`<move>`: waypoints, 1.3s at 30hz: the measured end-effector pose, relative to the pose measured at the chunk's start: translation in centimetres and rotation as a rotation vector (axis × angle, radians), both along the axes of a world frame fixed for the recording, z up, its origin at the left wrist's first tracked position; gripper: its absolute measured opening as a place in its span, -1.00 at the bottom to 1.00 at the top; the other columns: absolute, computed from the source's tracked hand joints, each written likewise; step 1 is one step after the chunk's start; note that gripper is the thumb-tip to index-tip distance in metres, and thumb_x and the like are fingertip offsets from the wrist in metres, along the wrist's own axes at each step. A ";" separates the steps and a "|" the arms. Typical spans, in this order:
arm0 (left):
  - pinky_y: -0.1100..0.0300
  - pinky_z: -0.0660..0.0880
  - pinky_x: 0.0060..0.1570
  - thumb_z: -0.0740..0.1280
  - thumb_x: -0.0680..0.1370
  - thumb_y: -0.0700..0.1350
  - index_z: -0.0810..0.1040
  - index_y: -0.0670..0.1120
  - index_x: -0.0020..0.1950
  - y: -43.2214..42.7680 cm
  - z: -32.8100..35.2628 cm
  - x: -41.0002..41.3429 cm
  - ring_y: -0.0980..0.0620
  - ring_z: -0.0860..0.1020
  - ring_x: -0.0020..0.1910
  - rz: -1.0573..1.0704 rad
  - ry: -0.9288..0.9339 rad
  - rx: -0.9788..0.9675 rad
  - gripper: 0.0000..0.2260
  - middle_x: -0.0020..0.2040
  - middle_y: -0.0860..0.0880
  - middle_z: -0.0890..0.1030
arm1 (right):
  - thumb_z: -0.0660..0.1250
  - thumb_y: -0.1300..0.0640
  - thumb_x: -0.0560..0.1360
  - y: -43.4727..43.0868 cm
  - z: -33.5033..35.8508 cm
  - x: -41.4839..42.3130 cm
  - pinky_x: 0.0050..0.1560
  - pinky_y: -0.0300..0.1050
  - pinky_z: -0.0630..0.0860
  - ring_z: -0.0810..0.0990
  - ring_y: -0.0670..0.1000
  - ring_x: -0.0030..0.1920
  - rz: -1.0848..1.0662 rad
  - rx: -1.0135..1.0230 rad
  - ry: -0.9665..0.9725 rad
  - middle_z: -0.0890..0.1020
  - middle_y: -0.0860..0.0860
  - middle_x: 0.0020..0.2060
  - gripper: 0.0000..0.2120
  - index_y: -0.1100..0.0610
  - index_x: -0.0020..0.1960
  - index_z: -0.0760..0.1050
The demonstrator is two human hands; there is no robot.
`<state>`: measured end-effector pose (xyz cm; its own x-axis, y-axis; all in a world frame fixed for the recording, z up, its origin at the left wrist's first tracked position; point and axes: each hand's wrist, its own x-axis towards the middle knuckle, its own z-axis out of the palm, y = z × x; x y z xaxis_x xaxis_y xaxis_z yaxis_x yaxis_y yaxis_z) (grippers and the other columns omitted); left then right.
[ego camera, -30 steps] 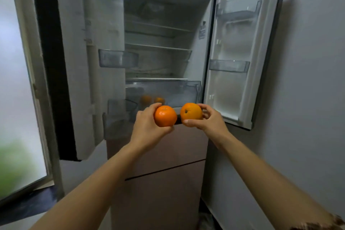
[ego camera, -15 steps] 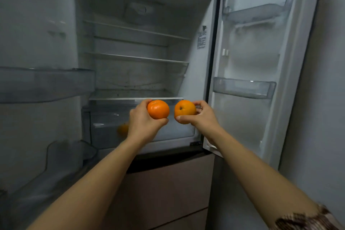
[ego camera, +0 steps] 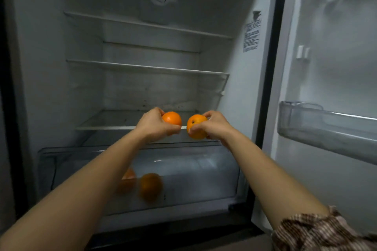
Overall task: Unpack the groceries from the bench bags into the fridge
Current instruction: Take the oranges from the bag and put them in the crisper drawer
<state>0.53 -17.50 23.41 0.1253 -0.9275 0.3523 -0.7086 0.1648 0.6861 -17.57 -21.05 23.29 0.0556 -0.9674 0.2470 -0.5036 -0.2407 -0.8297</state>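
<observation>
The fridge stands open in front of me. My left hand [ego camera: 154,124] grips one orange [ego camera: 173,118], and my right hand [ego camera: 214,126] grips a second orange [ego camera: 194,126]. Both are held side by side, a small gap between them, at the front edge of the lowest glass shelf [ego camera: 106,128], just above the clear crisper drawer [ego camera: 204,169]. Two more oranges [ego camera: 150,186] lie inside that drawer, blurred through its front and partly hidden by my left forearm.
Two bare glass shelves [ego camera: 146,68] sit higher in the fridge. The open right door carries a clear door bin [ego camera: 326,128]. A sticker label [ego camera: 252,32] is on the inner right wall. The drawer front below is shut.
I have come closer to the fridge and both hands have carried the oranges forward and up, from in front of the drawer to the lowest shelf's edge.
</observation>
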 end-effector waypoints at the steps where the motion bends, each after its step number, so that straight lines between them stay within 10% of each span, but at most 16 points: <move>1: 0.13 0.47 -0.16 0.54 0.27 0.05 0.49 -0.04 0.07 -1.0 0.0 0.1 -0.01 0.54 -0.07 -0.021 -0.033 0.049 -0.54 -0.08 -0.02 0.57 | 0.58 0.08 0.20 -1.2 -0.1 0.0 -0.36 -0.15 0.39 0.50 0.02 -0.20 0.011 0.032 0.079 0.51 0.03 -0.16 -0.53 0.11 0.02 0.47; 9: 0.09 0.56 0.06 0.44 0.35 0.16 0.64 -0.05 0.02 -6.3 -0.8 -0.2 0.00 0.62 -0.02 -0.214 -0.442 0.473 -0.63 -0.05 0.00 0.67 | 0.50 -0.13 0.29 -6.1 -0.2 0.7 -0.34 -0.22 0.47 0.55 -0.03 -0.37 0.208 0.322 0.797 0.63 0.00 -0.36 -0.69 0.12 -0.27 0.58; 14: 0.16 0.62 -0.19 0.40 0.49 -0.04 0.57 -0.21 0.20 -7.4 -1.4 -1.0 -0.02 0.64 -0.25 -0.358 -0.408 0.794 -0.65 -0.10 -0.12 0.65 | 0.54 -0.14 0.30 -7.9 -1.2 1.6 -0.26 -0.20 0.56 0.64 -0.04 -0.33 0.331 0.590 1.001 0.69 0.01 -0.31 -0.66 0.13 -0.14 0.64; 28: 0.11 0.58 0.01 0.35 0.55 -0.08 0.56 -0.11 0.24 -8.4 -2.4 -0.1 -0.08 0.60 0.05 -0.437 -0.238 1.148 -0.72 0.09 -0.14 0.62 | 0.30 0.19 0.57 -9.2 -3.5 2.2 -0.20 -0.20 0.61 0.62 0.01 -0.18 0.431 0.918 0.852 0.60 0.14 -0.05 -0.71 0.25 0.26 0.48; 31: 0.10 0.56 -0.01 0.30 0.58 -0.08 0.56 -0.14 0.22 -8.3 -2.7 -0.2 -0.09 0.61 0.01 -0.374 -0.283 1.057 -0.75 0.05 -0.12 0.63 | 0.37 0.14 0.52 -8.8 -2.9 2.2 -0.16 -0.18 0.58 0.62 0.02 -0.15 0.439 0.784 0.794 0.64 0.10 -0.08 -0.77 0.24 0.12 0.57; 39: 0.10 0.53 -0.12 0.32 0.47 -0.05 0.66 0.00 -0.05 -6.6 -1.7 1.1 -0.08 0.58 -0.10 0.106 -0.371 0.022 -0.85 -0.10 -0.06 0.65 | 0.42 0.19 0.44 -8.2 -1.8 2.2 -0.31 -0.18 0.55 0.62 0.00 -0.27 0.372 0.134 0.445 0.69 0.11 -0.21 -0.89 0.21 -0.08 0.66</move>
<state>1.63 -24.12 21.74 0.0889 -0.9241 0.3717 -0.9218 0.0650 0.3821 -15.37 -29.28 21.51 0.4668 -0.8844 -0.0004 -0.7117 -0.3754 -0.5938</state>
